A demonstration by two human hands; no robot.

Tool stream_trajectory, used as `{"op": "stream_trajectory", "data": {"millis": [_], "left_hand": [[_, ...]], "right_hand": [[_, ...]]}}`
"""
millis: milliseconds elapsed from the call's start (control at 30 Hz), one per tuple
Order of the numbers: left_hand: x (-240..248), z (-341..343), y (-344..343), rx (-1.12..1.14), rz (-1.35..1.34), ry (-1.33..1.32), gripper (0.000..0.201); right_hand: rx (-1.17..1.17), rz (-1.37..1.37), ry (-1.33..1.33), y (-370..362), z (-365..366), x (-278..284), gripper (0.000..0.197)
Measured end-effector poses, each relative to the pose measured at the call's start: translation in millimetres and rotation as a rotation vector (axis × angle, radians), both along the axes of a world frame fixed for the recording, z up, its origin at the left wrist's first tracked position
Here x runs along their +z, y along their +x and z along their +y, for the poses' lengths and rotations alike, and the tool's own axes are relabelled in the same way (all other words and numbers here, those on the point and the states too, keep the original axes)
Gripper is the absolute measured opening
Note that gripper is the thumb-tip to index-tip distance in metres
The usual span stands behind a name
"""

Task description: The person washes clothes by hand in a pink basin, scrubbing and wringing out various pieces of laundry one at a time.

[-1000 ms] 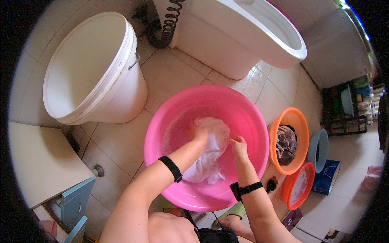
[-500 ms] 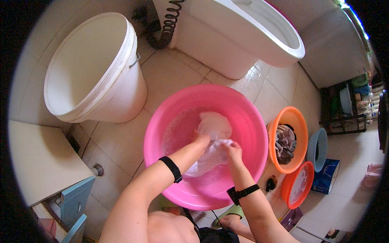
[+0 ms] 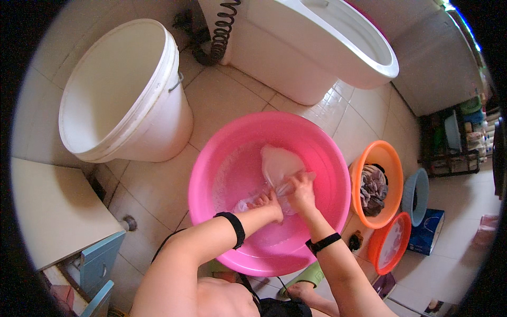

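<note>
A wet white cloth [image 3: 281, 162] lies bunched in the pink basin [image 3: 211, 240], part of it puffed up above shallow, sudsy water. My right hand [image 3: 301, 191] is closed round a fold of it on the right side. Lower and to the left, my left hand [image 3: 268, 205] is turned with its fingers curled at the cloth, a small bunch showing beyond the fingertips. Between the two hands the fabric is drawn together. Its lower part is partly hidden by my hands and the water.
A large white bucket [image 3: 177, 124] stands at the far left, a white toilet [image 3: 296, 63] behind the basin. To the right sit an orange basin [image 3: 391, 203] with dark clothes, a red-orange basin [image 3: 376, 253] and a blue-grey basin [image 3: 421, 198]. A cabinet [image 3: 68, 206] is at left.
My left hand has moved down and turned over, its fingers now showing. The right hand has shifted slightly up and left, and the cloth's lower part has sunk or bunched up.
</note>
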State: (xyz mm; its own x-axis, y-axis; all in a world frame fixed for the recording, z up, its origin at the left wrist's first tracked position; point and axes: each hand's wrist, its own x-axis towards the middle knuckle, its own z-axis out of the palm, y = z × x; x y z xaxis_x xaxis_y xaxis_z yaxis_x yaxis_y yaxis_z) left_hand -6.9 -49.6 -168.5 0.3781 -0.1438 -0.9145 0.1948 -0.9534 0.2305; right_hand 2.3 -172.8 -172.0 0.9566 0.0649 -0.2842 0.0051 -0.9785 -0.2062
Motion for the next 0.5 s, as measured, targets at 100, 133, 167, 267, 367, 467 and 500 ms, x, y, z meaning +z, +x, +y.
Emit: {"op": "stream_trajectory", "data": {"millis": [100, 133, 167, 267, 367, 467, 500], "left_hand": [[9, 7, -10, -0.258, 0.010, 0.034, 0.118], [10, 9, -16, -0.403, -0.001, 0.054, 0.107], [-7, 7, -25, -0.388, -0.095, 0.048, 0.088], [-37, 13, -40, -0.472, -0.089, 0.137, 0.046], [-16, 12, -32, -0.313, -0.231, 0.077, 0.037], [-2, 37, -2, -0.394, -0.164, -0.073, 0.035], [4, 45, 7, -0.421, -0.140, -0.123, 0.035]], "right_hand": [[0.069, 0.208, -0.074, -7, 12, -2, 0.061], [0.074, 0.339, -0.122, -8, 13, 0, 0.061], [0.123, 0.391, -0.173, -4, 10, 1, 0.061], [0.100, 0.584, -0.174, 12, 35, 42, 0.061], [0.184, 0.355, -0.104, 2, 11, 36, 0.061], [0.185, 0.581, 0.000, 1, 11, 36, 0.069], [0.187, 0.577, 0.002, -1, 12, 36, 0.069]]}}
